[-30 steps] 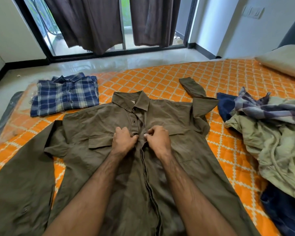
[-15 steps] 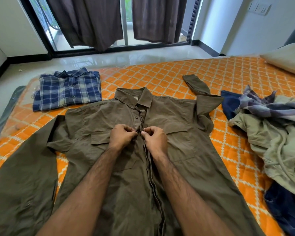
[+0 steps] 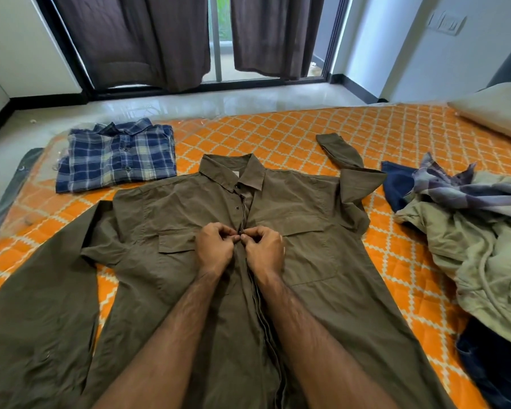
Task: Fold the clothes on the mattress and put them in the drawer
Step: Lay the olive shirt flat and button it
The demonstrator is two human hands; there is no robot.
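My left hand [image 3: 214,249] and right hand [image 3: 263,250] meet knuckle to knuckle, each grip pinched tight on the button placket of the olive-brown long-sleeved cotton shirt [image 3: 322,261] — spread flat, front up, beneath them on the orange diamond-quilted mattress [image 3: 278,137]. Far left of my grip lies a folded blue plaid shirt [image 3: 117,159]; off right, a crumpled heap of clothes [image 3: 469,231].

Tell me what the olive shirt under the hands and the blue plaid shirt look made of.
Olive-brown long-sleeved shirt: thin matte woven cloth, probably cotton or a blend, judging by fine creases. Folded blue plaid shirt: soft woven check, likely cotton; faint sheen leaves it open.
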